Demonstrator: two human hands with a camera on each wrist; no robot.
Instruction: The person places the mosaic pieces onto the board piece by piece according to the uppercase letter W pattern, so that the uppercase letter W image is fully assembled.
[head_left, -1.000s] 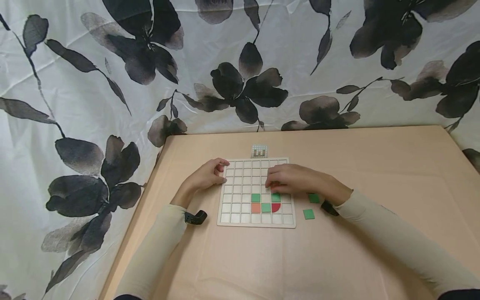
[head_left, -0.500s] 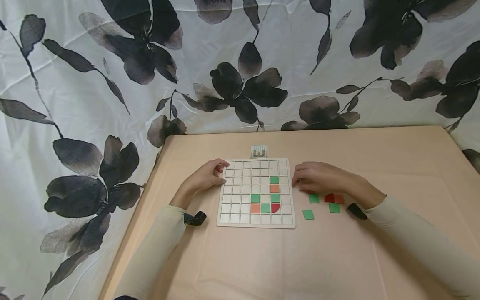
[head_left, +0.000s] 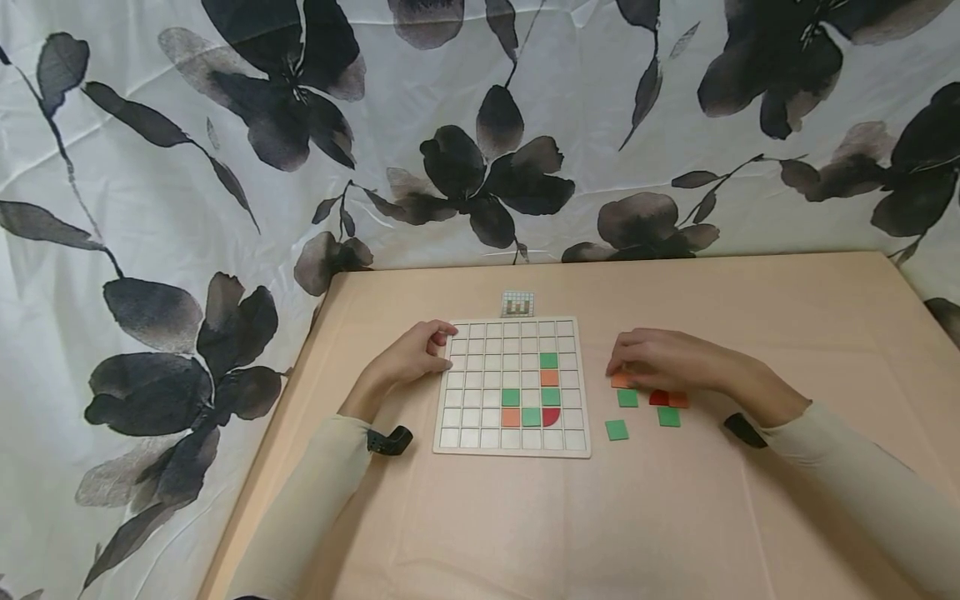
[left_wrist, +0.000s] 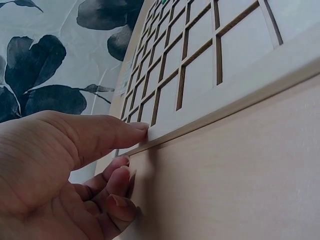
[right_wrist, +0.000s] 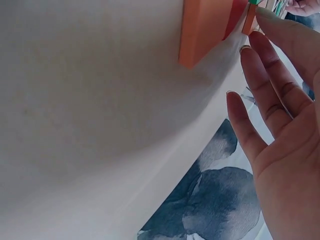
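A white grid board (head_left: pixel 480 379) lies on the table, with green, orange and red pieces in several cells. My left hand (head_left: pixel 408 354) is at its left edge. In the left wrist view the thumb (left_wrist: pixel 135 131) rests on the frame, while other fingers curl loosely beside the edge. My right hand (head_left: pixel 667 358) is right of the board, its fingertips at an orange square tile (head_left: pixel 620 381). The right wrist view shows the thumb right by an orange tile (right_wrist: pixel 248 21); the index finger is hidden, so I cannot tell whether it is pinched.
Green tiles (head_left: pixel 617 430) lie right of the board, with a red piece (head_left: pixel 658 397) and another orange tile (head_left: pixel 678 400) beside them. A small patterned card (head_left: pixel 517 304) lies behind the board. Floral cloth (head_left: pixel 495 125) hangs behind the wooden table.
My right hand has left the board and moved right to the loose tiles. A green tile and an orange tile that it hid now show in the right part of the grid. The left hand stays put.
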